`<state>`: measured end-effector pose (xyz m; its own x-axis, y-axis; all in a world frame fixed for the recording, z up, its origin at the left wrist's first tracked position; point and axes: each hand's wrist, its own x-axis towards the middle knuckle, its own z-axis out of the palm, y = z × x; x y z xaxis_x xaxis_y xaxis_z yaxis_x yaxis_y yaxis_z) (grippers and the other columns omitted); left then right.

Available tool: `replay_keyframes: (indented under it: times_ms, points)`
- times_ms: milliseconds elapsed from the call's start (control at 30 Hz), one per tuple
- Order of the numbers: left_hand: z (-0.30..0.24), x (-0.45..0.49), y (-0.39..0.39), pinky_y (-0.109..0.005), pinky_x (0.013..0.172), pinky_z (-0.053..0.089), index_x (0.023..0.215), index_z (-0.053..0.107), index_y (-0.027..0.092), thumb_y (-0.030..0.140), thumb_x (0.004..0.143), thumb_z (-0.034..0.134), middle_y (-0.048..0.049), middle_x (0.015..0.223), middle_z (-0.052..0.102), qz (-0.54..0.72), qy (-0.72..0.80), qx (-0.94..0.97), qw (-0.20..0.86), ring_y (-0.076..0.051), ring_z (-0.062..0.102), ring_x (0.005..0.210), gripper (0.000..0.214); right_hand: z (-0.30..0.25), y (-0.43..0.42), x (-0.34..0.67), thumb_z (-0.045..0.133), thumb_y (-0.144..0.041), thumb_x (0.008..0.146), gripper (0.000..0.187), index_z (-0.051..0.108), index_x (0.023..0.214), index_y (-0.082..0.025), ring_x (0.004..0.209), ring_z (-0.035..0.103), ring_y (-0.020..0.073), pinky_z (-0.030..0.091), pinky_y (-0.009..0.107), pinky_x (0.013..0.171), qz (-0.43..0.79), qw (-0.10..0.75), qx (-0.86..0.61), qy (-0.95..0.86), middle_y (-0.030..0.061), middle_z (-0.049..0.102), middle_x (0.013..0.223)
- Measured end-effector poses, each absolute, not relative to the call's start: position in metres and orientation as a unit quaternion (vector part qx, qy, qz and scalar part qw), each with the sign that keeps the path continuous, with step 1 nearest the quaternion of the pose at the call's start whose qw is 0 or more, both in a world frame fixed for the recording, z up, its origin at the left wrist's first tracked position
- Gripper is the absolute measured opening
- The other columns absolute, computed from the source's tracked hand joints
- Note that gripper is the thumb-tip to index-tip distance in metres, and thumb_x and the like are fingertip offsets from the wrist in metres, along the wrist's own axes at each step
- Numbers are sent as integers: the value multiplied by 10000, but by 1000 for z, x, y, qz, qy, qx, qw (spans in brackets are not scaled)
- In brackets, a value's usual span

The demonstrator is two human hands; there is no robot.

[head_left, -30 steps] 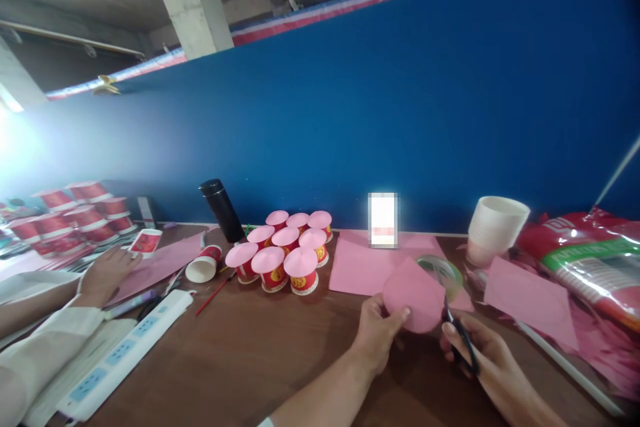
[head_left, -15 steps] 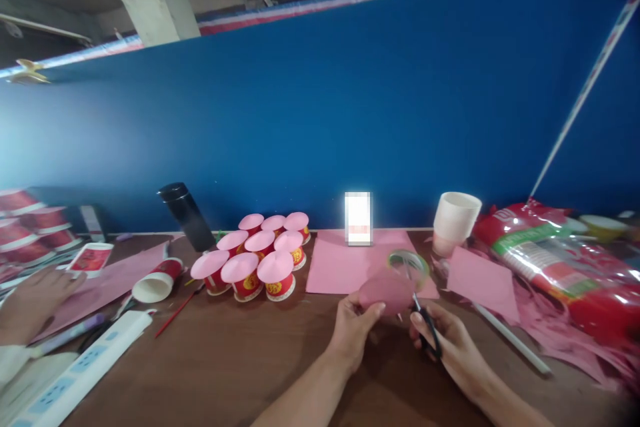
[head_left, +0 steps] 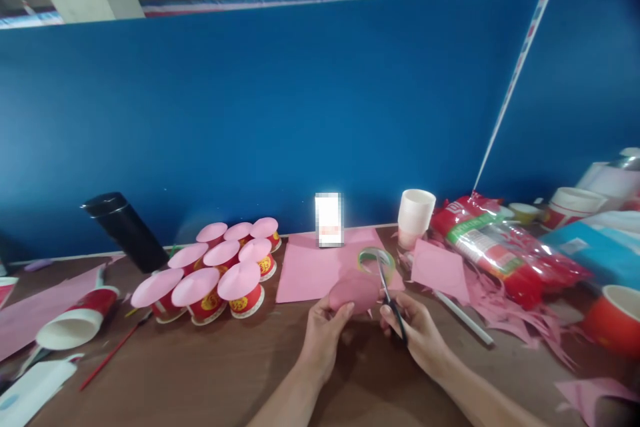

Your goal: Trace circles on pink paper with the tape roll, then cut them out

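Observation:
My left hand (head_left: 323, 330) pinches a round pink paper piece (head_left: 353, 294) just above the brown table (head_left: 210, 373). My right hand (head_left: 419, 333) grips black-handled scissors (head_left: 391, 300), whose blades point up beside the paper's right edge. Directly behind the paper lies a roll of clear tape (head_left: 375, 260) on a pink paper sheet (head_left: 310, 270). To the left stands a cluster of red paper cups capped with pink discs (head_left: 215, 270).
A stack of white cups (head_left: 415, 217), a red plastic bag (head_left: 495, 247) and pink paper scraps (head_left: 505, 310) lie right. A black flask (head_left: 125, 230), a tipped red cup (head_left: 75, 320), a red pencil (head_left: 113, 353) and a white power strip (head_left: 25, 390) lie left. A blue partition (head_left: 300, 113) backs the table.
The view has swung to the right, so the other person's hand and the stacked cups at far left are out of sight. Both hands stay together on the pink paper and scissors.

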<state>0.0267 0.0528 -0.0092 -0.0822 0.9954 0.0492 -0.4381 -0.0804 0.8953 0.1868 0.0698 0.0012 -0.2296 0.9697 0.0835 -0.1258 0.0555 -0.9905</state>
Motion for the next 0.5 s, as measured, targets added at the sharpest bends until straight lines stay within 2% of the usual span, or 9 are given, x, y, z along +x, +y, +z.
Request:
replay_keyframes:
  times_ms: [100, 200, 267, 367, 500]
  points:
    - [-11, 26, 53, -267, 651, 482, 815, 677, 141, 297, 652, 716, -43, 751, 682, 628, 399, 352, 567, -149, 610, 664, 229, -1, 73, 187, 667, -476, 692, 398, 582, 895, -145, 471, 470, 92, 393, 197, 448, 567, 482, -396, -537, -25, 536, 543]
    - [-12, 25, 54, -194, 459, 418, 769, 657, 144, 287, 641, 725, 2, 621, 638, 628, 402, 316, 587, -87, 528, 492, 203, 0, 73, 188, 661, -478, 698, 414, 587, 927, -141, 482, 476, 98, 400, 205, 450, 568, 476, -399, -540, -18, 536, 559]
    - [-12, 24, 55, -186, 470, 419, 772, 648, 135, 260, 643, 727, -4, 635, 638, 639, 385, 291, 599, -83, 530, 508, 196, 2, 71, 188, 661, -475, 698, 420, 589, 939, -139, 493, 481, 104, 407, 212, 453, 572, 465, -400, -545, -13, 534, 575]
    - [-9, 23, 55, -196, 581, 459, 823, 647, 119, 220, 638, 735, -40, 746, 664, 649, 372, 262, 609, -101, 580, 631, 229, 3, 68, 187, 656, -449, 714, 393, 590, 945, -138, 520, 484, 104, 420, 217, 474, 582, 444, -391, -557, -9, 526, 612]
    - [-8, 23, 55, -171, 554, 445, 857, 643, 120, 214, 642, 735, -49, 802, 670, 644, 386, 249, 612, -94, 581, 646, 252, -2, 66, 187, 618, -420, 761, 350, 581, 970, -142, 571, 495, 111, 436, 233, 514, 578, 442, -366, -580, 0, 518, 675]
